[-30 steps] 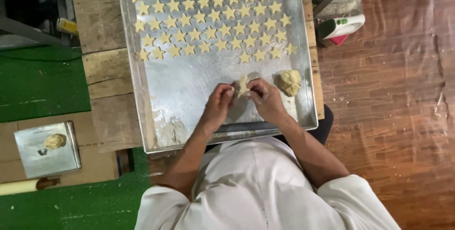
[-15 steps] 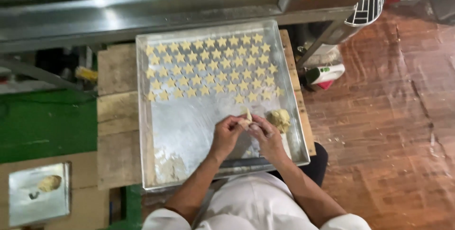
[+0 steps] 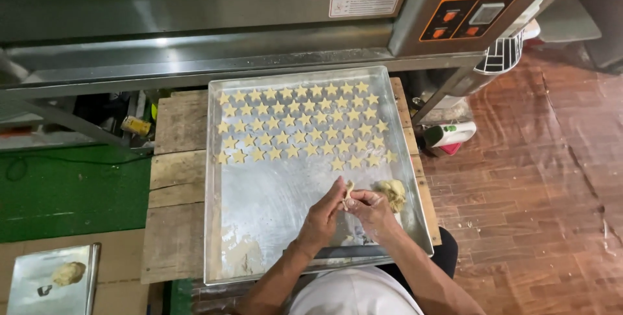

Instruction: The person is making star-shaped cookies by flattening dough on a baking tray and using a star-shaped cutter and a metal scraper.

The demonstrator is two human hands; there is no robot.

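A large metal baking tray [image 3: 253, 205] lies on a wooden table, its far half filled with rows of several star-shaped dough pieces [image 3: 298, 123]. Over the tray's near right part, my left hand [image 3: 322, 214] and my right hand [image 3: 372, 210] meet and pinch one small pale dough piece [image 3: 348, 190] between their fingertips. A lump of dough [image 3: 391, 192] rests on the tray just right of my right hand.
A steel oven front [image 3: 259, 23] with a control panel [image 3: 477, 13] stands behind the table. A smaller tray [image 3: 32, 289] holding a dough lump sits at lower left. A white bottle [image 3: 450, 134] lies on the brown tiled floor at right.
The view has tilted up, so the oven now shows and the tray sits lower. Both hands stay together on the small dough piece near the dough lump.
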